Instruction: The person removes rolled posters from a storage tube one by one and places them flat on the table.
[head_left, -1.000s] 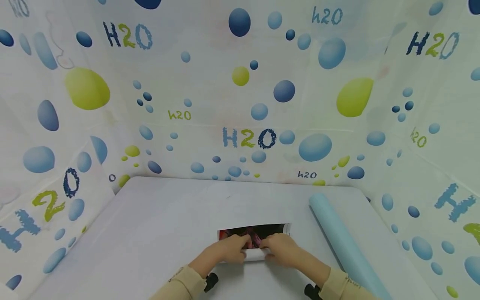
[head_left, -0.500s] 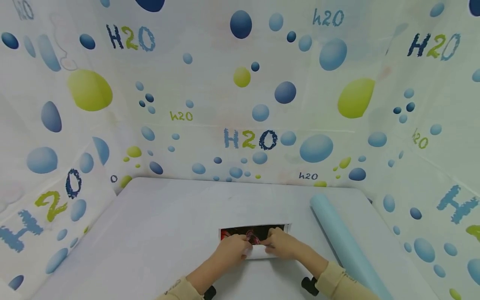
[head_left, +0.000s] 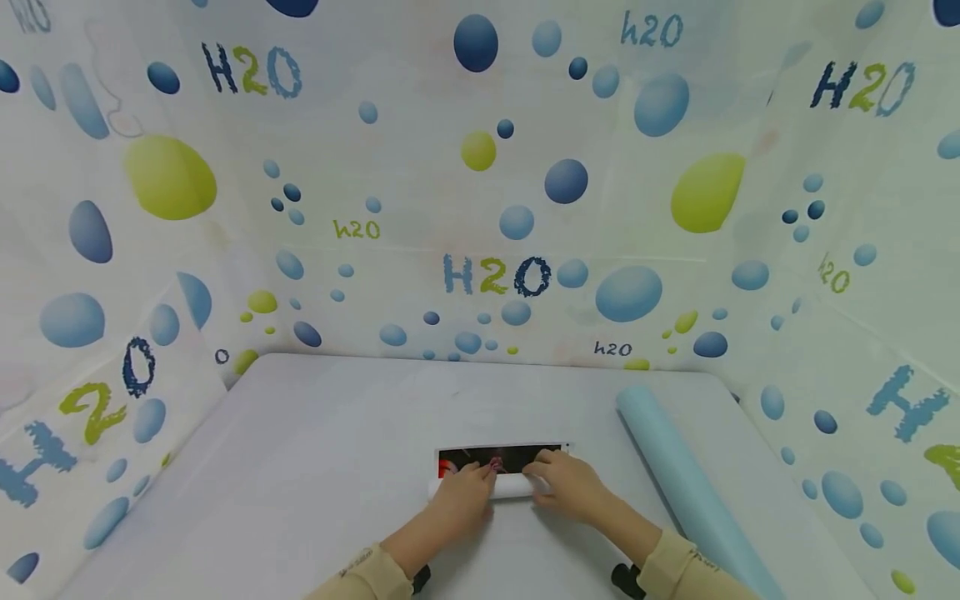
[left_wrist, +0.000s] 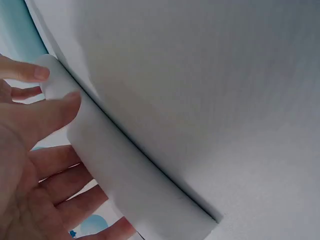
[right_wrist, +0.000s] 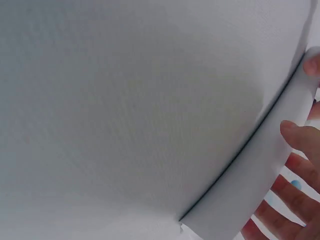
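A printed paper sheet [head_left: 517, 460], dark with some red and pink, lies on the white table and is partly rolled up. Its white rolled part [head_left: 513, 487] forms a tube along the near side. My left hand [head_left: 463, 493] holds the left part of this tube, thumb on the near face and fingers spread along the far side. On the right part, my right hand [head_left: 573, 486] holds it the same way. In the left wrist view the paper tube [left_wrist: 130, 160] runs diagonally past the thumb. The right wrist view shows the tube [right_wrist: 250, 170] under the right thumb.
A long light-blue roll [head_left: 690, 487] lies slantwise on the white table [head_left: 330, 433], right of the hands. Behind the table and at both sides hangs a white curtain [head_left: 420, 167] with blue and green drops. Dark wrist-worn devices [head_left: 627, 580] show near the sleeves.
Both hands have moved forward, away from the body, along with the paper tube. The printed strip left showing has become narrower.
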